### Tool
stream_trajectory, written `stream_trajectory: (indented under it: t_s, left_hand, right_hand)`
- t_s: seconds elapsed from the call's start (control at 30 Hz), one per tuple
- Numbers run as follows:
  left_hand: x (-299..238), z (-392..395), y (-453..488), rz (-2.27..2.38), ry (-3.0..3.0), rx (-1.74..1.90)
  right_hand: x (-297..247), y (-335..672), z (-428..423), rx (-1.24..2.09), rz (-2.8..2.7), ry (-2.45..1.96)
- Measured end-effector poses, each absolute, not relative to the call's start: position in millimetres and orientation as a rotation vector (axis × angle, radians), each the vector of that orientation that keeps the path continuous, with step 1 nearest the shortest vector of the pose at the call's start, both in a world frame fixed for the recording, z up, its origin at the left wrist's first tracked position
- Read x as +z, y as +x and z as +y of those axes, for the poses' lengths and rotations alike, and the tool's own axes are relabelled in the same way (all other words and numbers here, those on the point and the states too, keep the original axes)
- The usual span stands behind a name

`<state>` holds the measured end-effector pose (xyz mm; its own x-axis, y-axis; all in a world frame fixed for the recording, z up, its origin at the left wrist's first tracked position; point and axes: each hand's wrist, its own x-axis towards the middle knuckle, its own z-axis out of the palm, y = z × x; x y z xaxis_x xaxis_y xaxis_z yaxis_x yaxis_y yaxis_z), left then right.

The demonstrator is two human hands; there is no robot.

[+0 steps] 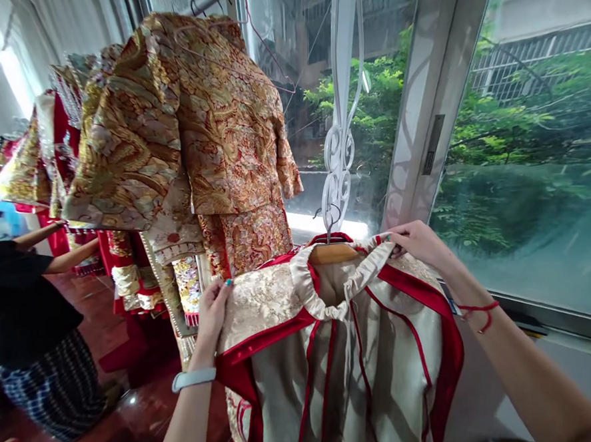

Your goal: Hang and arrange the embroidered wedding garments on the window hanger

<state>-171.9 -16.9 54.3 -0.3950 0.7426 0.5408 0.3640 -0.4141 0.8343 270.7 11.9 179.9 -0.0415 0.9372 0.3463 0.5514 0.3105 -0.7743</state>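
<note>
Hanging in front of me is a cream skirt (344, 365) with red trim, a gathered elastic waistband and its pale lining with red seam strips facing me. At its left upper edge, my left hand (214, 306) is closed on the brocade fabric, fingertips partly hidden behind it. My right hand (420, 243) pinches the waistband's right end between thumb and fingers. Behind the waistband shows a wooden hanger (333, 253) with a metal hook, and red fabric of a garment lies around it. The two hands hold the skirt spread wide.
A gold brocade jacket (230, 131) hangs on the rack just beyond, with more red and gold garments to the left. White scrolled ironwork (338, 145) stands before the window (512, 168). On the left, a person in dark clothes (25, 304) reaches toward the garments.
</note>
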Motion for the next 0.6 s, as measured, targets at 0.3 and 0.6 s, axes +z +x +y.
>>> stream_trajectory:
  t_s: [0.3, 0.6]
  left_hand:
    - [-7.2, -30.6, -141.8, 1.605, 1.228, 2.013]
    - [55.0, -83.0, -71.7, 2.045, 1.384, 2.162]
  right_hand:
    - [141.4, 261.8, -6.5, 0.049, -1.837, -1.276]
    - [128.4, 233.1, -48.7, 0.175, -1.847, -0.999]
